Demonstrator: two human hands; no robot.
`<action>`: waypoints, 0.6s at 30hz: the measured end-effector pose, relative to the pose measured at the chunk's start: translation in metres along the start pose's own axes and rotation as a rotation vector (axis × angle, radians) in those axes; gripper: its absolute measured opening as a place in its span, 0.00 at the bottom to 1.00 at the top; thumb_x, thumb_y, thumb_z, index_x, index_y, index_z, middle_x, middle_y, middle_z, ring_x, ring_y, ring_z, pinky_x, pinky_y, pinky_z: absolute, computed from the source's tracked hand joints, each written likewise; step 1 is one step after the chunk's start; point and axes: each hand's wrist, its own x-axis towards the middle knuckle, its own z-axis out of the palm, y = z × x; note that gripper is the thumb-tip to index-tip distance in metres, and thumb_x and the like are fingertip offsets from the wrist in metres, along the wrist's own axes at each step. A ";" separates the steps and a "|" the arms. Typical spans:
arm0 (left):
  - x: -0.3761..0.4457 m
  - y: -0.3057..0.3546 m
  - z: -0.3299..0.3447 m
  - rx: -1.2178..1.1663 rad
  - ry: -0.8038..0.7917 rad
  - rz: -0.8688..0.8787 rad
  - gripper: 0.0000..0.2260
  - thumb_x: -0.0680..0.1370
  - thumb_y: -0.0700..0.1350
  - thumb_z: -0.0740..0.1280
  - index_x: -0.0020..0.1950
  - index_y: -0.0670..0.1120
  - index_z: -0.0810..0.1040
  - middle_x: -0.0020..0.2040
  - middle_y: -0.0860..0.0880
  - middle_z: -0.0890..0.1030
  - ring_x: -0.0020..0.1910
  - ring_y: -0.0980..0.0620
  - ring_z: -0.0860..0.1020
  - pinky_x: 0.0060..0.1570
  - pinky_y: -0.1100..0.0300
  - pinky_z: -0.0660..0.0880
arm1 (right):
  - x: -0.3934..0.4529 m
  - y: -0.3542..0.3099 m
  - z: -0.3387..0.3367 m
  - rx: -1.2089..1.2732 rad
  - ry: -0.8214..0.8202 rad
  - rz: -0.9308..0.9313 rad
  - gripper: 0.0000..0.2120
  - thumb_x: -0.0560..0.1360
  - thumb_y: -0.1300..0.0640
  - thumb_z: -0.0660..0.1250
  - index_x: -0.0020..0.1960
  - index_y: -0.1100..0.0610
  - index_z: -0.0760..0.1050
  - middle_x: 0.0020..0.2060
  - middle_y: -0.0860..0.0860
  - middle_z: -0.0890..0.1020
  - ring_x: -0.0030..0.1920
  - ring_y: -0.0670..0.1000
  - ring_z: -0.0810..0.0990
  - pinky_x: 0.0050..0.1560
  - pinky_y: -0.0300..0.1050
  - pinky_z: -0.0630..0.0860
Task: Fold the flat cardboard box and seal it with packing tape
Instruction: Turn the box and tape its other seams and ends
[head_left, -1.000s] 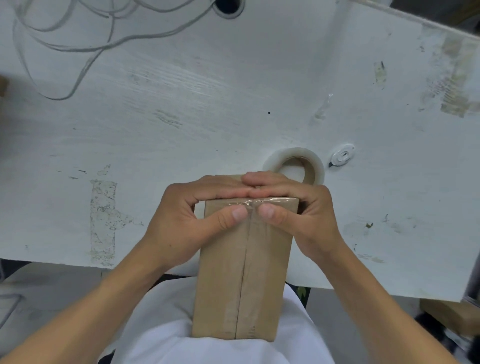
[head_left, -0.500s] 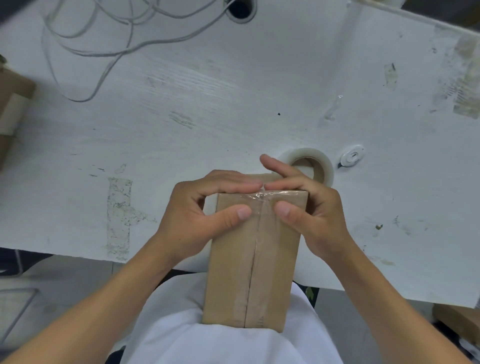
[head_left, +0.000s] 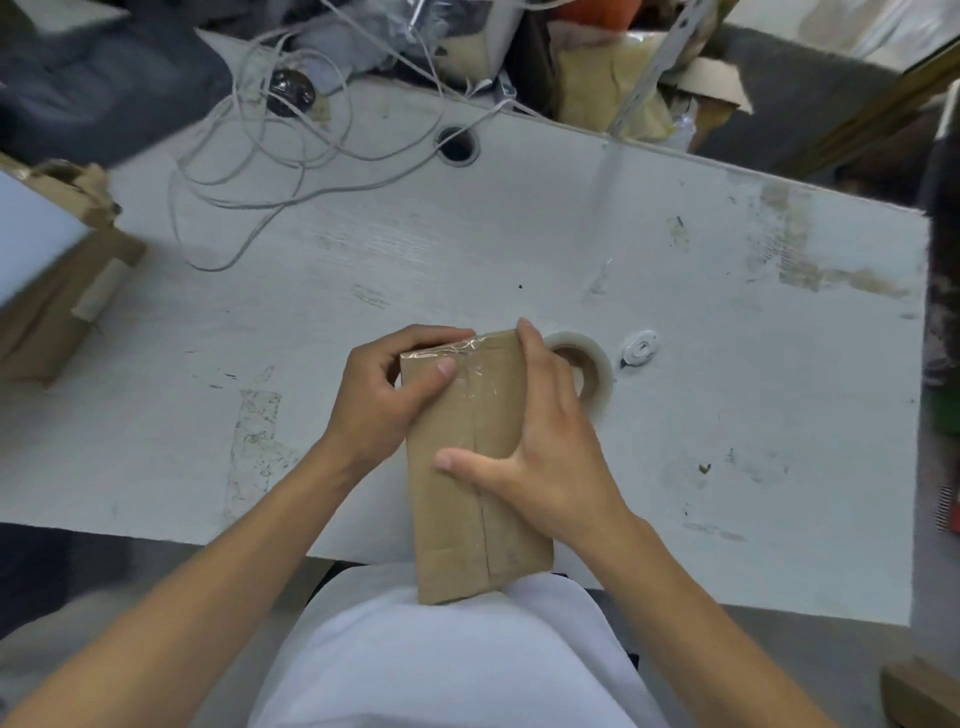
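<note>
Obstacles: tape roll (head_left: 584, 371) just right of the cardboard box (head_left: 470, 483); tangled cord (head_left: 270, 171) far left; carton (head_left: 57, 291) at left edge. Bare tabletop (head_left: 753, 415) lay open rightward.

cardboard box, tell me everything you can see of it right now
The cardboard box is plain brown, narrow and folded shut, with a seam running down the middle of its upper face. Clear tape, wrinkled and shiny, covers its far end. Its far end lies over the white table; its near end rests against the person's white shirt. The left hand grips the far left corner, thumb on the tape. The right hand lies along its right side, thumb pressing across the seam.
</note>
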 end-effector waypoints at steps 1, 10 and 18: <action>0.001 0.000 0.000 -0.038 0.005 0.009 0.11 0.76 0.40 0.68 0.57 0.45 0.84 0.54 0.50 0.86 0.55 0.50 0.83 0.52 0.57 0.78 | 0.005 0.003 0.002 0.083 0.011 0.005 0.62 0.59 0.39 0.81 0.79 0.41 0.43 0.71 0.37 0.59 0.69 0.33 0.58 0.68 0.35 0.61; 0.005 -0.012 0.008 -0.062 0.101 0.113 0.11 0.74 0.41 0.67 0.52 0.40 0.85 0.50 0.45 0.87 0.50 0.46 0.84 0.49 0.54 0.78 | 0.014 0.021 0.002 0.324 -0.002 0.004 0.59 0.58 0.54 0.85 0.78 0.43 0.52 0.62 0.37 0.75 0.60 0.34 0.75 0.58 0.32 0.74; -0.004 -0.007 0.005 -0.066 0.243 0.079 0.09 0.75 0.41 0.69 0.51 0.45 0.87 0.48 0.48 0.88 0.50 0.48 0.85 0.51 0.51 0.80 | 0.000 0.001 0.002 -0.033 0.050 0.004 0.55 0.59 0.34 0.78 0.77 0.42 0.52 0.71 0.41 0.69 0.69 0.43 0.69 0.66 0.48 0.72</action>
